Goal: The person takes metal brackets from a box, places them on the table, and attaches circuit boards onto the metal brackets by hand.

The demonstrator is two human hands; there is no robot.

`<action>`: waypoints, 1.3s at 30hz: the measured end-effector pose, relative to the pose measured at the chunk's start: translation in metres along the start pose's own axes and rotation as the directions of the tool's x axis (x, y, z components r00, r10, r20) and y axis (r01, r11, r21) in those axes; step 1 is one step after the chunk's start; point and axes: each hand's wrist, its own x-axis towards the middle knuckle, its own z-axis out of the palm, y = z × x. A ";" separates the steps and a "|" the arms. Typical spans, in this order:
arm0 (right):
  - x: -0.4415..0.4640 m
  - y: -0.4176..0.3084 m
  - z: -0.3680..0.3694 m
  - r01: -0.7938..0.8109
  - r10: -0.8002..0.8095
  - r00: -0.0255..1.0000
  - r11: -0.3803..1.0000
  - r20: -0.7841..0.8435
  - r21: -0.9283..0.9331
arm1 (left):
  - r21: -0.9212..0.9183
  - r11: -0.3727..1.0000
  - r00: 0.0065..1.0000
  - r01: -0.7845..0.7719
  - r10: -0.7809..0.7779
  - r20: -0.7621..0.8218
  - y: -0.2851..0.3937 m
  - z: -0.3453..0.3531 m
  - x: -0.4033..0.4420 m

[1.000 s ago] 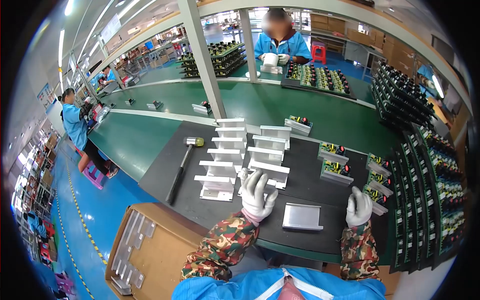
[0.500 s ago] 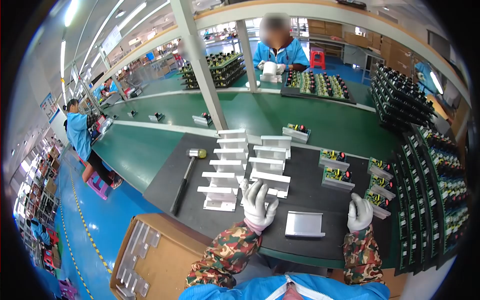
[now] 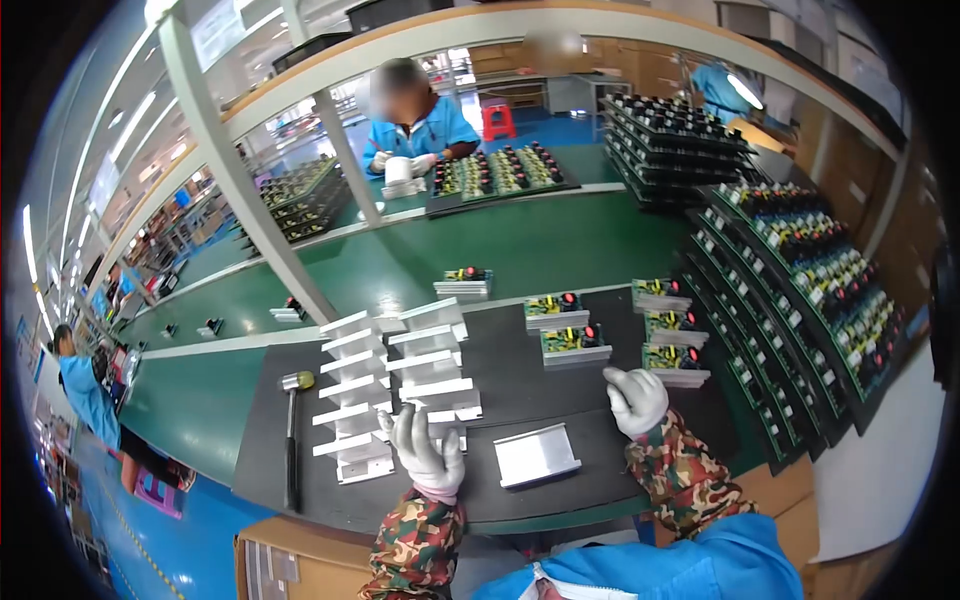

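My left hand (image 3: 425, 450), in a white glove, is at the near end of the right-hand row of silver metal brackets (image 3: 437, 387). Its fingers are spread and I see nothing held in them. On the dark mat, between my hands, lies a single U-shaped metal bracket (image 3: 537, 456). My right hand (image 3: 637, 402), also gloved, hovers with loosely bent fingers, thumb apart, and appears to hold nothing. Just beyond it are circuit boards on metal brackets (image 3: 675, 365), with another such board (image 3: 575, 345) to their left.
A mallet (image 3: 291, 440) lies at the mat's left side. Stacked trays of circuit boards (image 3: 790, 320) rise on the right. A cardboard box (image 3: 300, 545) is at the lower left. Across the green bench (image 3: 540, 240) a person in blue (image 3: 425, 130) handles a white object.
The head view has turned to the right, so the bench and everything on it has slid left in the picture. Both hands stay close to the same things.
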 end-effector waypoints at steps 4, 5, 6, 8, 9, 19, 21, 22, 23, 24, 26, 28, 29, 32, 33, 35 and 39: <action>0.001 0.000 -0.001 -0.011 0.011 0.999 1.000 0.036 -0.014 | 0.031 0.999 0.999 -0.022 0.021 0.028 0.003 -0.004 0.002; 0.001 0.000 -0.002 -0.001 0.002 0.999 1.000 0.042 -0.003 | -0.079 0.994 0.997 0.070 -0.066 0.051 -0.003 0.000 -0.008; 0.001 0.002 -0.003 0.010 -0.011 0.999 1.000 0.048 0.008 | -0.008 1.000 1.000 0.009 -0.009 0.022 -0.001 0.000 -0.004; -0.001 0.004 -0.001 0.028 -0.028 0.999 1.000 0.022 0.005 | 0.001 1.000 1.000 0.026 -0.026 0.005 0.000 0.001 -0.003; -0.001 0.003 -0.002 0.027 -0.027 0.999 1.000 0.016 0.009 | 0.014 1.000 1.000 0.026 -0.026 0.009 -0.001 0.001 -0.005; 0.004 -0.053 -0.087 0.055 -0.062 0.986 0.997 0.153 0.050 | 0.011 0.998 0.998 0.059 -0.059 0.019 0.002 0.000 -0.005; 0.013 -0.056 -0.139 0.116 -0.103 0.980 0.991 0.170 -0.067 | 0.016 0.997 0.997 0.077 -0.078 0.022 0.002 0.001 -0.006; 0.023 -0.055 -0.170 0.163 -0.139 0.980 0.970 0.143 -0.177 | 0.051 0.998 0.999 0.045 -0.045 0.017 0.000 0.000 -0.006; 0.042 -0.068 -0.206 0.138 -0.112 0.990 0.908 0.087 -0.396 | 0.018 0.999 0.999 0.049 -0.049 0.018 -0.001 0.001 -0.006; 0.048 -0.065 -0.237 0.018 -0.029 1.000 0.838 -0.012 -0.546 | -0.011 0.998 0.998 0.055 -0.054 0.022 -0.002 0.001 -0.007; 0.058 -0.056 -0.285 -0.106 -0.080 0.982 0.526 -0.173 -0.844 | -0.012 0.998 0.998 0.054 -0.053 0.031 -0.003 0.002 -0.007; 0.057 -0.033 -0.326 -0.264 0.205 0.957 0.311 -0.207 -0.913 | 0.000 1.000 0.999 0.027 -0.027 0.031 -0.001 0.001 -0.006; 0.055 -0.023 -0.341 -0.302 0.400 0.888 0.135 -0.227 -0.944 | -0.044 0.999 0.999 0.021 -0.019 0.040 0.003 -0.001 -0.003; 0.030 0.024 -0.386 -0.353 0.609 0.779 0.226 -0.151 -0.908 | -0.090 0.995 0.998 0.046 -0.041 0.049 0.016 -0.008 0.008; 0.042 0.015 -0.387 -0.424 0.713 0.699 0.365 -0.044 -0.828 | -0.093 0.992 0.993 0.082 -0.074 0.092 0.024 -0.013 0.014; 0.033 0.038 -0.398 -0.479 0.745 0.666 0.443 0.015 -0.758 | -0.208 0.978 0.992 0.024 0.003 0.129 0.032 -0.018 0.023; 0.022 0.063 -0.398 -0.583 0.746 0.664 0.472 -0.053 -0.661 | -0.233 0.970 0.841 0.067 0.071 0.536 0.065 -0.027 0.037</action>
